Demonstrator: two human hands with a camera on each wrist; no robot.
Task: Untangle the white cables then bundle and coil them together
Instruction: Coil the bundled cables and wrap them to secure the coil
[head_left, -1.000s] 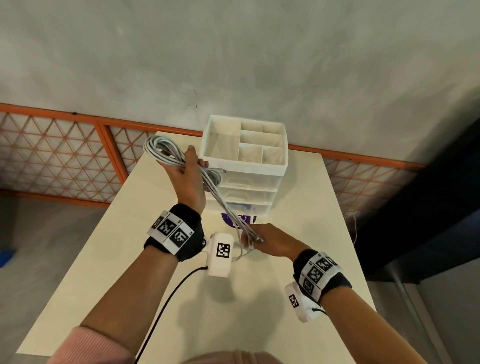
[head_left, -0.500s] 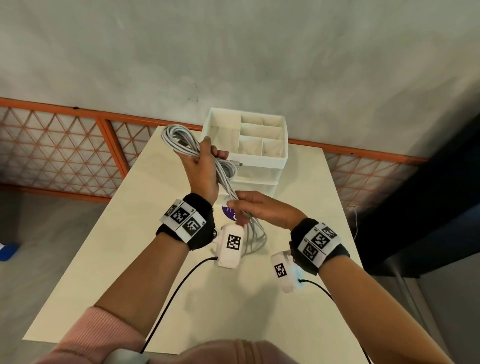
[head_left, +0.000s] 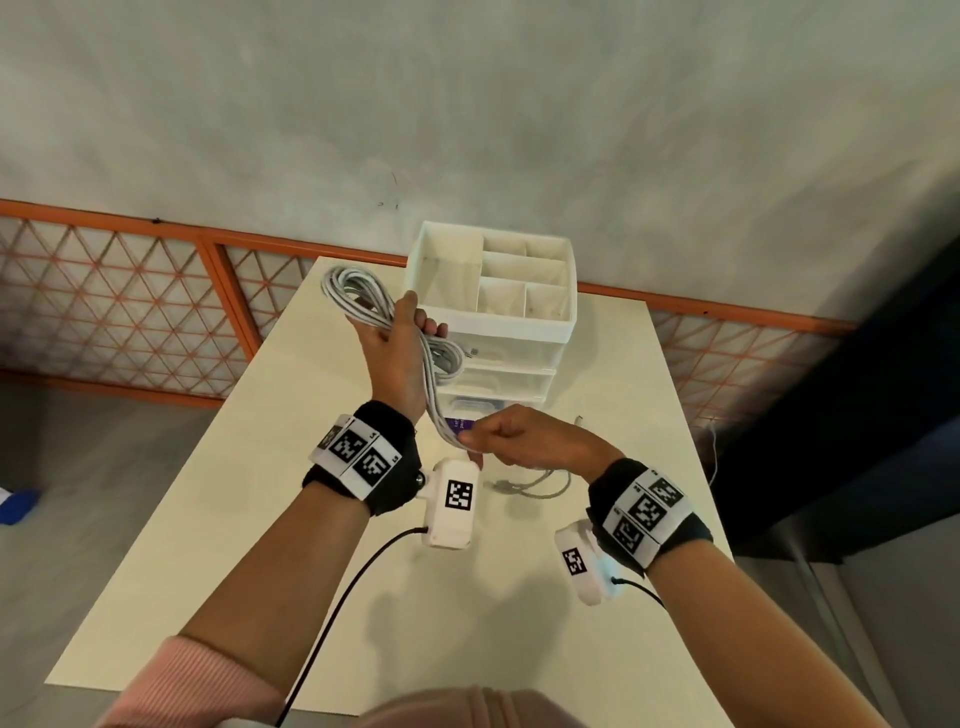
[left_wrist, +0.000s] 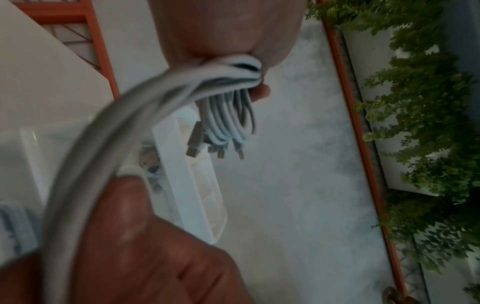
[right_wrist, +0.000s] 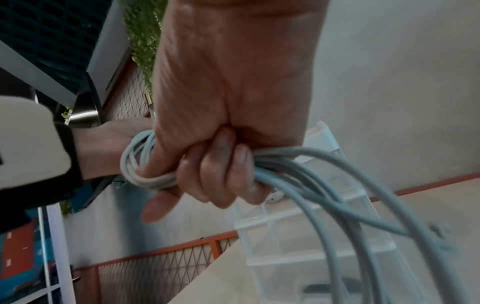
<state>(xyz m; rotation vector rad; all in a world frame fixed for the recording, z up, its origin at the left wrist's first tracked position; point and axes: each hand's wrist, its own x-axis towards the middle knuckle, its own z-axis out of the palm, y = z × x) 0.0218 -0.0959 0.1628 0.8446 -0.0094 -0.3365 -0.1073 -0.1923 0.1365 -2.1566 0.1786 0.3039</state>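
My left hand (head_left: 400, 343) is raised above the table and grips a coiled bundle of white cables (head_left: 358, 293), with loops sticking out to the upper left and lower right. The left wrist view shows the loops and several plug ends (left_wrist: 221, 144) hanging past my fingers (left_wrist: 259, 92). From the coil a band of strands runs down to my right hand (head_left: 498, 441), which grips them in a fist. My right fingers (right_wrist: 221, 174) curl round the grey-white strands (right_wrist: 324, 185). A loose cable tail (head_left: 530, 486) lies on the table under that hand.
A white drawer organiser (head_left: 498, 306) with open top compartments stands at the table's (head_left: 260, 519) far end, just behind the coil. An orange lattice fence (head_left: 130, 312) and a grey wall lie beyond. A black wire (head_left: 337, 597) trails from the left wrist camera.
My right hand has come up off the table towards the left wrist, drawing the strands closer to the coil. The left hand keeps holding the coil aloft.
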